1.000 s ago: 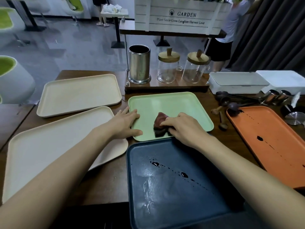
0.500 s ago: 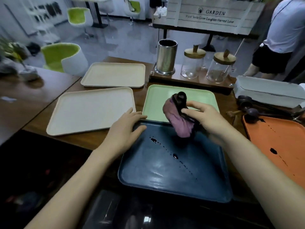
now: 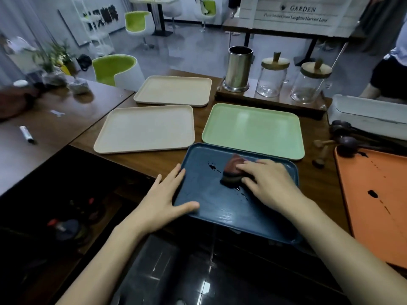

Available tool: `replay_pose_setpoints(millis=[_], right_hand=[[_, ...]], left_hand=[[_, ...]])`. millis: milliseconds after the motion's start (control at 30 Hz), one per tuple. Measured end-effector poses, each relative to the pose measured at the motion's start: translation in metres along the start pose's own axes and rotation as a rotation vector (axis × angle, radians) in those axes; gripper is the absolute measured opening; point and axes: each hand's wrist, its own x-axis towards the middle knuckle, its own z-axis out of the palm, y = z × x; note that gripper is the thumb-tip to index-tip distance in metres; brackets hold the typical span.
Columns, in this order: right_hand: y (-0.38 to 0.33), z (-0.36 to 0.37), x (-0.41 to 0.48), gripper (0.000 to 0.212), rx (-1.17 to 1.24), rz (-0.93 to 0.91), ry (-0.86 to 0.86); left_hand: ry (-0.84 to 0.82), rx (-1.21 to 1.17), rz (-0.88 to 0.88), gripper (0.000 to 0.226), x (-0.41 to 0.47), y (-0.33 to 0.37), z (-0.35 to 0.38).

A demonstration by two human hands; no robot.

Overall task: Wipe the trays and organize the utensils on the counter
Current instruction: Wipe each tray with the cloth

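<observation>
The right hand (image 3: 271,186) lies palm down on a reddish cloth (image 3: 232,170), its fingers laid fairly straight over it and pressing it onto a blue tray (image 3: 220,208); the fingers are blurred. The left hand (image 3: 163,199) is flat with its fingers spread, resting on the tray's left edge, the thumb lying on the tray's surface.

The blue tray sits at the near edge of a wooden counter (image 3: 154,161), its near end overhanging the edge. Dark drops (image 3: 212,167) lie on the tray just left of the cloth.

Taking the blue tray as the clock's centre: a green tray (image 3: 253,130) lies at 12 o'clock, just beside it. A beige tray (image 3: 145,128) lies at 10 o'clock, and a second beige tray (image 3: 174,90) lies beyond that at 11. An orange tray (image 3: 374,227) with dark spots lies at 3 o'clock. Dark spoons (image 3: 343,137) lie at 2 o'clock, at the orange tray's far edge.

Behind the green tray, a wooden stand (image 3: 271,102) holds a steel cup (image 3: 239,69) and two glass jars (image 3: 273,78) with wooden lids. A white box (image 3: 370,115) sits to the stand's right.
</observation>
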Motion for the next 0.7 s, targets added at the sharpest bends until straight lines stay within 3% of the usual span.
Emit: replay_pose_setpoints(millis=[333,500,700], right_hand=[[-0.06,0.041,0.058,0.039,-0.075,-0.059,0.127],[-0.1,0.049,0.032,0.04,-0.015,-0.176,0.102],[-0.095,0.048,-0.003,0.042,0.047,-0.208,0.076]], left_hand=[[0.027,-0.043,0.101,0.132,0.0,-0.006,0.002],[0.064,-0.042,0.13,0.137,0.002,-0.008,0.006],[0.026,0.169,0.149,0.134,0.007,-0.014,0.006]])
